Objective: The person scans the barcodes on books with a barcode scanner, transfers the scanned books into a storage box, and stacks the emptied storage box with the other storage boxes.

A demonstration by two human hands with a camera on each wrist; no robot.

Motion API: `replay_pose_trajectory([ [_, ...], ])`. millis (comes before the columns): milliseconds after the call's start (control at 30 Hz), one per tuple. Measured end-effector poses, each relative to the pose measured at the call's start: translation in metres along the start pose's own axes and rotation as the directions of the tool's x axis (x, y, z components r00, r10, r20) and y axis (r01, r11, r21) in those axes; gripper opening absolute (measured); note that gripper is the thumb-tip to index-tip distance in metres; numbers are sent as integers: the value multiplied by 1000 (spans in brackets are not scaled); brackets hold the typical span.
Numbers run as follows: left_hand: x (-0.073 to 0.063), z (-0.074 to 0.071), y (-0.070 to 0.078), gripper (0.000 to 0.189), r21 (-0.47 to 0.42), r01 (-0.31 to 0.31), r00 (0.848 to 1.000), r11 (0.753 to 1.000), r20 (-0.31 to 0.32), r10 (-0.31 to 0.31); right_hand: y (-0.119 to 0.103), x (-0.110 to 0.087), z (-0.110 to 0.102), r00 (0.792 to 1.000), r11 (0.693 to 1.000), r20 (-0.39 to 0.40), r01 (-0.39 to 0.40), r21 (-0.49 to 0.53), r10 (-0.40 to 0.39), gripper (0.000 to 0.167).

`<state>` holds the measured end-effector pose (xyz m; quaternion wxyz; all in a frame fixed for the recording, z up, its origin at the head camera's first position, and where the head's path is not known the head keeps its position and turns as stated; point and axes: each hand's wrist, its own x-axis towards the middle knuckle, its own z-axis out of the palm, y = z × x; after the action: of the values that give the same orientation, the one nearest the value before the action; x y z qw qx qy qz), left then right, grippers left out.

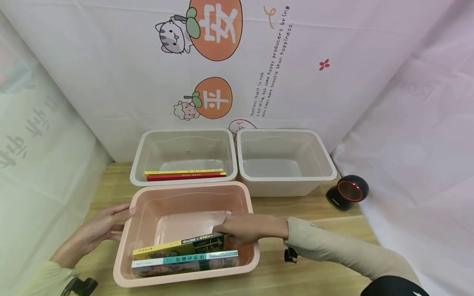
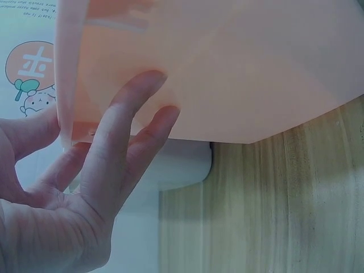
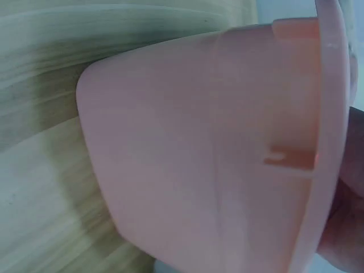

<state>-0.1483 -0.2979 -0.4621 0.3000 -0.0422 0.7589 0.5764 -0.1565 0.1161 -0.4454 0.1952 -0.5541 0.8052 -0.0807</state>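
Observation:
A pink plastic bin (image 1: 192, 190) stands at the front of the table with two upright books along its near wall. One book has a yellow and black spine (image 1: 159, 248); the nearer one's spine (image 1: 185, 259) is white and teal. My left hand (image 1: 92, 230) holds the bin's left rim, and in the left wrist view its fingers (image 2: 151, 125) press the outer wall. My right hand (image 1: 246, 228) reaches over the right rim and grips the right end of the yellow and black book; its fingertips are partly hidden. The right wrist view mostly shows the bin's outer wall (image 3: 159, 142).
Behind the pink bin stand two pale bins side by side. The left one (image 1: 135, 164) holds a yellow-spined book (image 1: 183, 171) and a red-spined book (image 1: 185, 176); the right one (image 1: 285, 187) shows its bare floor. A small black device (image 1: 348, 192) sits at the right.

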Motion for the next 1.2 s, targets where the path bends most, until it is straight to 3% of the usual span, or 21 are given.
replay_pose_trajectory([
  [200, 0, 0, 0, 79, 2, 7, 1000, 1000, 1, -7, 9, -2, 0, 986, 987, -160, 60, 150, -36, 24],
  [300, 0, 0, 0, 79, 4, 11, 1000, 1000, -7, -11, 13, -2, 0, 968, 964, -245, 108, 242, -47, 19],
  [433, 0, 1, 0, 79, 0, 10, 1000, 1000, -7, -10, 16, -2, -2, 947, 927, -322, 127, 353, -7, 19],
  [633, -1, 1, 1, 79, 2, 16, 1000, 1000, -5, -16, 17, -4, -4, 915, 898, -399, 128, 420, 56, 20],
  [733, -1, 1, 2, 79, 5, 15, 1000, 1000, -5, -15, 16, -5, -6, 906, 906, -422, 142, 399, 44, 21],
  [900, -1, 2, 1, 79, 1, 9, 1000, 1000, -2, -9, 12, -8, -17, 887, 952, -462, 162, 261, -24, 26],
  [1000, -1, 2, 0, 79, -1, 6, 1000, 1000, -1, -6, 8, -11, -28, 859, 980, -494, 188, 59, -135, 31],
  [1067, -1, 2, 0, 79, -3, 5, 1000, 1000, 0, -5, 5, -13, -34, 834, 976, -507, 194, -98, -217, 34],
  [1200, -1, 1, 0, 79, -3, 3, 1000, 1000, 7, -3, 1, -16, -42, 802, 930, -507, 156, -334, -316, 37],
])
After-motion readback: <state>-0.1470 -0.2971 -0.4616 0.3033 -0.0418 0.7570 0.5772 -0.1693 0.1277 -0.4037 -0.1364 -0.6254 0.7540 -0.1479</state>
